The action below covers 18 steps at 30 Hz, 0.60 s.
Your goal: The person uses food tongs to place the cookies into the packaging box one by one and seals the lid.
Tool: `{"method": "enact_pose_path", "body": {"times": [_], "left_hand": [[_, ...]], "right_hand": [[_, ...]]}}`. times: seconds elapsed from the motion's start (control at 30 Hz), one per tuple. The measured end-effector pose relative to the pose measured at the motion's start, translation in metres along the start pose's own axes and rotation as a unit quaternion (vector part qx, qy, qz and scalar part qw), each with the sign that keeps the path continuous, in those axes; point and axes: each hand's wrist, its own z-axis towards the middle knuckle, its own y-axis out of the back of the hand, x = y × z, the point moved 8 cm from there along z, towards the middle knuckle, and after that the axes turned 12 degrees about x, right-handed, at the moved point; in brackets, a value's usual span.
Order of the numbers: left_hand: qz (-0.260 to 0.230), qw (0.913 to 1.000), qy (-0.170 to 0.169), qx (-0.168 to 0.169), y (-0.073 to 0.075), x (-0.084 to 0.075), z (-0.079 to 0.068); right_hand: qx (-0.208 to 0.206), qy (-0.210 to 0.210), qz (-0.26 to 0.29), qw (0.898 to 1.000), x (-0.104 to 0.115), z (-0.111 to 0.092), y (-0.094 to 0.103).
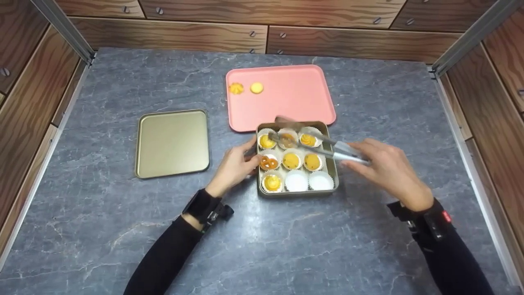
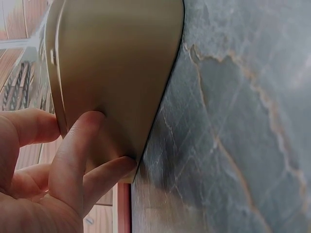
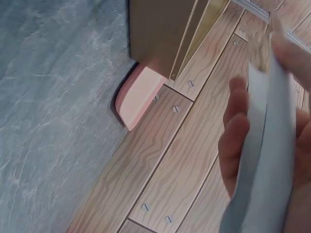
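Note:
A square gold tin (image 1: 299, 194) holds fluted white paper cups in rows. Yellow cookies and a pretzel-shaped cookie (image 1: 269, 162) sit in several cups; two front cups (image 1: 296, 180) show bare white bottoms. My left hand (image 1: 234, 167) grips the tin's left wall, thumb at the rim and fingers (image 2: 77, 145) against the outside. In my right hand (image 1: 387, 170) is a pair of metal tongs with pale grey handles (image 1: 348, 152). The tongs' blurred arms reach left across the tin's back row, tips parted over the back-left cups. A cookie (image 1: 287, 140) below them is partly covered.
Behind the tin lies a pink tray (image 1: 294, 94) with a flower-shaped cookie (image 1: 236, 88) and a round yellow cookie (image 1: 256, 87) at its left. The gold lid (image 1: 172, 143) is to the left. Wood-patterned panels (image 1: 172, 35) border the grey marbled table (image 1: 245, 254).

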Motion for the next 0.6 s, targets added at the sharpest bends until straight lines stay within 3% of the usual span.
{"method": "enact_pose_path", "body": {"times": [0.23, 0.6], "left_hand": [[-0.007, 1.0000, 0.003, 0.003, 0.000, 0.000, 0.001], [0.004, 1.0000, -0.008, -0.003, 0.000, -0.001, 0.000]], "right_hand": [[-0.034, -0.054, -0.012, 0.998, -0.013, 0.022, 0.004], [-0.015, -0.124, 0.003, 0.992, -0.033, 0.056, -0.003]]}}
